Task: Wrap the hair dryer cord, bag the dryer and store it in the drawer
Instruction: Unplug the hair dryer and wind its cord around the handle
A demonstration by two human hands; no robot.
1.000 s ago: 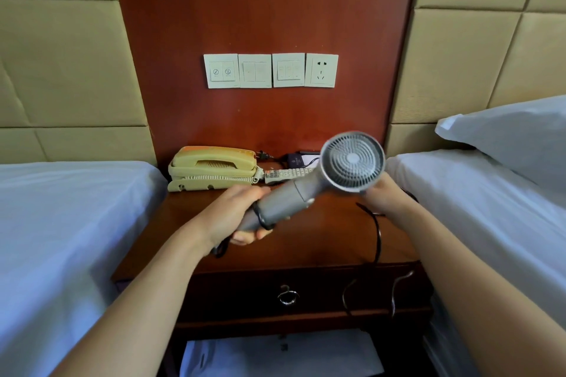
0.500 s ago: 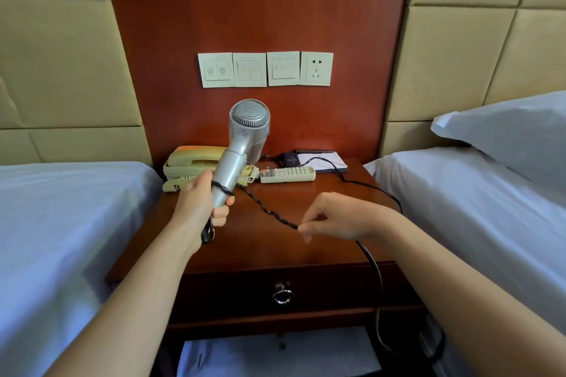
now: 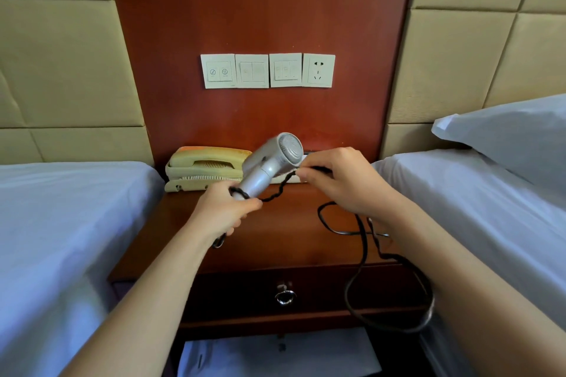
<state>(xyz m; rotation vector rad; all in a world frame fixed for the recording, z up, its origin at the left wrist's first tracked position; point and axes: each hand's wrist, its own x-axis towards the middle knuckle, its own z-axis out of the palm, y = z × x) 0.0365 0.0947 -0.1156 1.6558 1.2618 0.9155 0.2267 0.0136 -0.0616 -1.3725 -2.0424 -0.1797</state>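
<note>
- The left hand (image 3: 220,211) grips the hair dryer (image 3: 269,162) by its handle, fingers (image 3: 248,205) curled round it. The dryer is held tilted above the counter (image 3: 291,242), just in front of the phone (image 3: 205,168).
- The right hand (image 3: 343,180) pinches the cord (image 3: 361,254) beside the dryer's head, its fingertips closed on it.
- Only about one turn of cord sits on the handle, right at the left hand. If the right hand slackens, that turn could slip toward the handle's end and come undone.
- The stretch between the hands looks kinked and twisted. Wound on as it is, it would likely make a lumpy bundle that springs loose or fits a bag badly.
- The long slack lies in loops on the counter and hangs over the front edge, across the shut drawer (image 3: 245,291). Drawn in fast, it could knot on itself or catch on the ring pull (image 3: 284,297).
- The plug end is not visible, so it may snag somewhere low or whip against the wood.
- The dryer's head is close to the phone, and a wide swing while wrapping could knock the handset.
- If the drawer is opened before the slack is gathered, the cord could get trapped.
</note>
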